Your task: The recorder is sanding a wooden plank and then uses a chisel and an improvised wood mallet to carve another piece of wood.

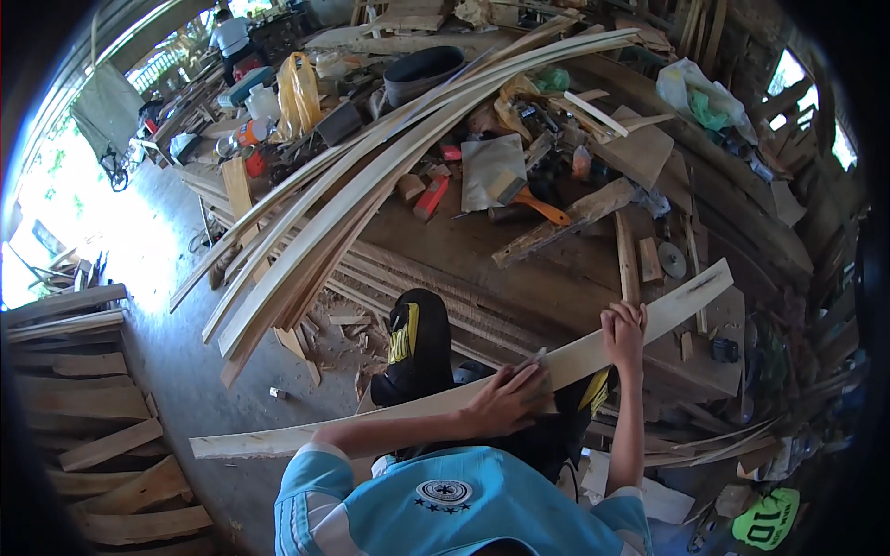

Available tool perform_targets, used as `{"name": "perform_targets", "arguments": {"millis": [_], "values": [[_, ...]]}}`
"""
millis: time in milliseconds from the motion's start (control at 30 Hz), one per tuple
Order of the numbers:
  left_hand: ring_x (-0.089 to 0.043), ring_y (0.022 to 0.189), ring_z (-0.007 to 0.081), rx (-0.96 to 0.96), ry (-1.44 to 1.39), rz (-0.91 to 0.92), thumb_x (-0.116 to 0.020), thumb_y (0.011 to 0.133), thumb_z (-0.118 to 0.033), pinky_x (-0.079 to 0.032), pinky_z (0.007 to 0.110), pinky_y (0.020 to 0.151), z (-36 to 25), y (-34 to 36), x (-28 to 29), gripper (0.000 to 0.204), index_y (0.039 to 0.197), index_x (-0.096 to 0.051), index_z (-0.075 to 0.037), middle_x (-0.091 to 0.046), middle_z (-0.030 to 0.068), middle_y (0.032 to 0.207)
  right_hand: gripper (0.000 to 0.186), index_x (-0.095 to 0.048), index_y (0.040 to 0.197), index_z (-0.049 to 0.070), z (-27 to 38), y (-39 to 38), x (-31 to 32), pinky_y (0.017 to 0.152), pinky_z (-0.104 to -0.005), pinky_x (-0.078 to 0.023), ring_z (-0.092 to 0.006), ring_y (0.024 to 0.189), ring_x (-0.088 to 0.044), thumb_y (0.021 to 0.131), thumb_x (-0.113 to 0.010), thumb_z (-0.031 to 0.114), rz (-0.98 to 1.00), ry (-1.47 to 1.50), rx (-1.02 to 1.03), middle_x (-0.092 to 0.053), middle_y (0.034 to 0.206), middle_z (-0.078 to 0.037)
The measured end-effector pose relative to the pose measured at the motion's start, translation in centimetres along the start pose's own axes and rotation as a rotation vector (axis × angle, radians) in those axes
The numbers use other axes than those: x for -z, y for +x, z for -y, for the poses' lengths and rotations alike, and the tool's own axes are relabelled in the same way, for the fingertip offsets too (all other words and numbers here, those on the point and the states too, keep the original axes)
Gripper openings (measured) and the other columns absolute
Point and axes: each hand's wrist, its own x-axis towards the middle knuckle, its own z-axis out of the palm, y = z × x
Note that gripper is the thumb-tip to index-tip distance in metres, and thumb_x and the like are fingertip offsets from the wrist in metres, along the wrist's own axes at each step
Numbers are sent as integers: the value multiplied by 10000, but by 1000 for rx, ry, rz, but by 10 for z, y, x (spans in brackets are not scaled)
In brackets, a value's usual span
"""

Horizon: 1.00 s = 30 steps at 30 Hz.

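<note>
A long, pale wooden board [666, 315] lies slantwise across my lap, its right end higher and farther away. My right hand [625, 335] is closed round it toward that end, fingers folded over the far edge. Near the board's middle my left hand [508, 400] presses down on its face, fingers bent together. A small greyish piece [543, 369] shows at those fingertips; its kind is too unclear to tell. My left forearm covers part of the board, whose left end [222, 445] sticks out past my elbow.
Long wooden strips [320, 218] overhang the cluttered workbench [468, 259] ahead. On it lie an orange-handled brush [538, 204], a red block [431, 197] and a black bucket [422, 76]. Stacked planks [83, 403] fill the left side. Another person [232, 42] sits at the far left.
</note>
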Motion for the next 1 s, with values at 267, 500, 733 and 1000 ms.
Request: {"name": "perform_targets", "arguments": {"millis": [267,500,733,1000], "values": [[-229,1335,296,-39,333,-73,-507,796,-345,-94,426,1115,-17,95,-39,492,1190,-556,-54,-398,166,1348,284,-648,875,81,-4,-2,-1,1054,-436,-217,-214,977,-514,922,-419,241,7,28,0,-602,900,-33],[-287,1303,324,54,598,220,-486,783,-270,-128,435,1104,-42,128,-67,511,1166,-547,62,-403,196,1339,364,-668,844,67,-4,-1,-1,1053,-425,-213,-264,930,-517,939,-365,244,48,107,-76,-603,816,-87],[-391,1212,281,221,78,-77,-530,776,-228,-239,460,1038,-48,126,-51,341,995,-635,11,-484,139,1220,353,-663,859,82,-2,-1,-2,1054,-426,-218,-258,939,-518,943,-366,253,43,31,-32,-606,828,-82],[-478,1081,241,-23,-194,-1,-620,717,-216,-294,382,1032,23,140,-32,186,810,-625,-55,-508,67,1043,240,-654,860,93,-8,3,-1,1016,-414,-240,-227,855,-562,901,-455,221,103,132,-37,-617,818,-60]]}}
